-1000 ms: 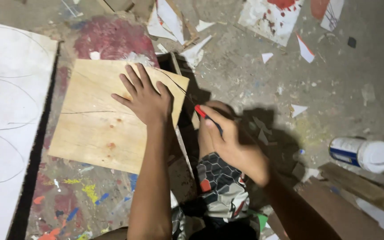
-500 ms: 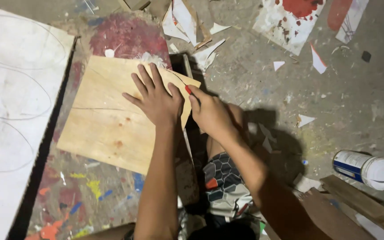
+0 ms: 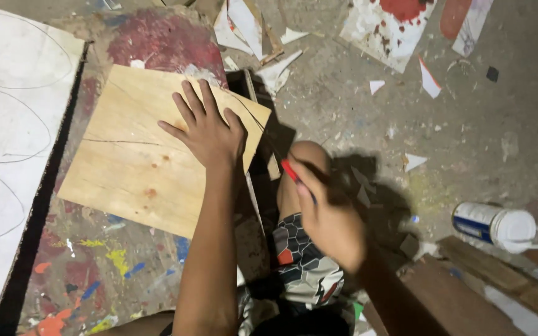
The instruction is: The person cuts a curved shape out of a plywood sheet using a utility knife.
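Left hand (image 3: pixel 210 134): fingers spread flat, pinning the board (image 3: pixel 151 152) near its right edge.
Right hand (image 3: pixel 331 218): fingers clenched round a red pencil (image 3: pixel 289 171), just off that edge.
Floor (image 3: pixel 468 143): open, scrap-strewn, to the right.

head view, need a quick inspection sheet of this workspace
surface: paint-splashed board on a dusty concrete floor
job's things: plywood sheet with drawn pencil lines; red pencil
clutter: paper scraps, white bottle lying on its side, white panel with drawn curves
grippers: left hand flat on the plywood sheet; right hand has its grip on the red pencil, off the sheet's edge
cables: nothing seen
surroundings: wooden planks at lower right
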